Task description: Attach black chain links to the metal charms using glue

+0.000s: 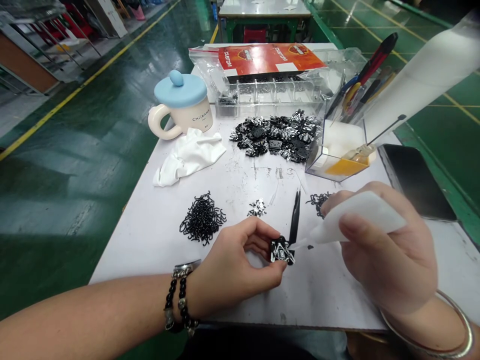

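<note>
My left hand point(240, 260) pinches a small black and silver metal part point(281, 251) between thumb and fingers, just above the white table point(157, 235). My right hand point(382, 250) is closed round a small white squeeze bottle point(360, 215), and the bottle's thin nozzle touches the part. Black tweezers point(295, 216) lie on the table right behind the part. A heap of black hooks point(202, 218) lies to the left. A small cluster of silver pieces point(257, 207) sits ahead of my left hand, and another small black pile point(318, 202) lies by my right hand.
A big pile of black and silver parts point(277, 135) lies mid-table, with a clear compartment box point(270, 92) and an orange packet point(270, 57) behind it. A mug with a blue lid point(182, 107), a white cloth point(189, 155), a clear tool holder point(345, 145) and a dark phone point(416, 180) stand around.
</note>
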A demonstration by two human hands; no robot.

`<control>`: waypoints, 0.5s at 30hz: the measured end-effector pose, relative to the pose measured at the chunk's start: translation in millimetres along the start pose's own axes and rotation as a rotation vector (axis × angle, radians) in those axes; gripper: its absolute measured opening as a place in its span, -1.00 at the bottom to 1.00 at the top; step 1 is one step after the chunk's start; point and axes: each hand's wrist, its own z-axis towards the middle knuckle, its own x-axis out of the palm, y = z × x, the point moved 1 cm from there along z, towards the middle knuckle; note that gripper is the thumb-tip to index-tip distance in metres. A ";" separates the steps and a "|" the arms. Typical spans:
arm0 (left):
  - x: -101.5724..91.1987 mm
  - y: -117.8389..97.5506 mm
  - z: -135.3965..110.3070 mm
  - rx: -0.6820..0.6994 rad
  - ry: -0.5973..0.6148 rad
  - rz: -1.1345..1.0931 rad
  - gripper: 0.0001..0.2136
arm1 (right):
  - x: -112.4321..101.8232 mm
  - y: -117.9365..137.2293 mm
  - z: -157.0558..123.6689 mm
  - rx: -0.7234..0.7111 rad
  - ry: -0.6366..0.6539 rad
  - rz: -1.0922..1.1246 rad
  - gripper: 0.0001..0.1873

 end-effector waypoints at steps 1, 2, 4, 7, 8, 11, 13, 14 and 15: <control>0.1 0.0 0.3 0.000 0.002 0.002 -0.75 | 0.2 -0.2 -0.2 0.002 0.005 0.005 -0.78; 0.1 0.1 0.5 -0.002 0.003 0.004 -0.75 | 0.3 -0.4 -0.4 0.006 0.008 0.011 -0.78; 0.2 0.2 0.4 -0.002 0.004 0.003 -0.75 | 0.4 -0.2 -0.3 0.010 0.007 0.016 -0.78; 0.3 0.2 -0.6 0.003 0.002 0.002 -0.76 | 0.5 2.1 1.4 0.000 -0.018 -0.002 -0.76; 0.3 0.2 -0.8 0.007 0.000 0.003 -0.76 | 0.6 3.2 2.3 -0.001 -0.039 0.004 -0.76; 0.2 -0.1 -1.1 0.016 -0.010 0.006 -0.76 | 0.8 6.0 4.4 0.005 -0.104 0.068 -0.73; 0.2 -0.2 -0.9 0.013 -0.011 0.007 -0.75 | 0.7 6.3 4.5 0.005 -0.106 0.083 -0.73; 0.2 -0.3 -0.7 0.012 -0.009 0.006 -0.75 | 0.5 5.9 4.0 0.005 -0.085 0.069 -0.74; 0.2 -0.3 -0.6 0.012 -0.007 0.006 -0.75 | 0.2 5.1 3.2 0.006 -0.060 0.052 -0.76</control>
